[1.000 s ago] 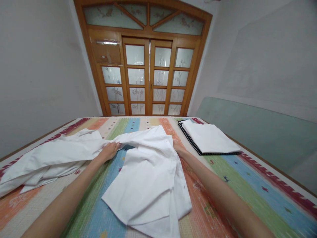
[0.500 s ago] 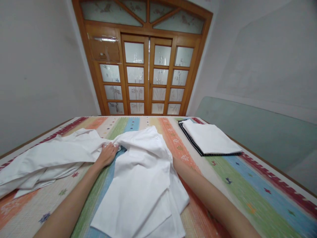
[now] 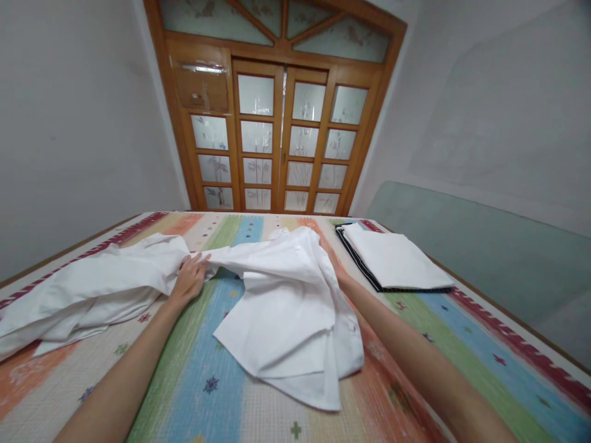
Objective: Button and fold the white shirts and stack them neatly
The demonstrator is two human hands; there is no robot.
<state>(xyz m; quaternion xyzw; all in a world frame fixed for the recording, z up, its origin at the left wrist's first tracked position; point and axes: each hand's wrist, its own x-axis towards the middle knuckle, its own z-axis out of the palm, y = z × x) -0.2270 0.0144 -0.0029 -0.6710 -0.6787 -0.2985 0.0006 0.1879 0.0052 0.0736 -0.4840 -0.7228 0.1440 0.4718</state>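
A white buttoned shirt (image 3: 286,314) lies bunched in the middle, its upper part raised and stretched between my two hands. My left hand (image 3: 191,277) is closed on the shirt's narrow left end, close against a second white garment (image 3: 106,277) spread crumpled at the left. Behind the shirt's upper right side is my right hand (image 3: 329,249). Its fingers are hidden by the fabric, which bunches and moves with it. The lower flaps of the shirt hang loosely onto the cover.
A striped, patterned cover (image 3: 184,394) lies beneath everything. Folded white cloth (image 3: 397,255) rests on a black striped folded piece (image 3: 357,261) at the far right. Beyond stand wooden glazed doors (image 3: 281,135); a pale green panel (image 3: 462,234) runs along the right wall.
The shirt has shifted away from me and to the right, its lower edge drawn off the near side. My right hand moved with it, while my left hand slid slightly left.
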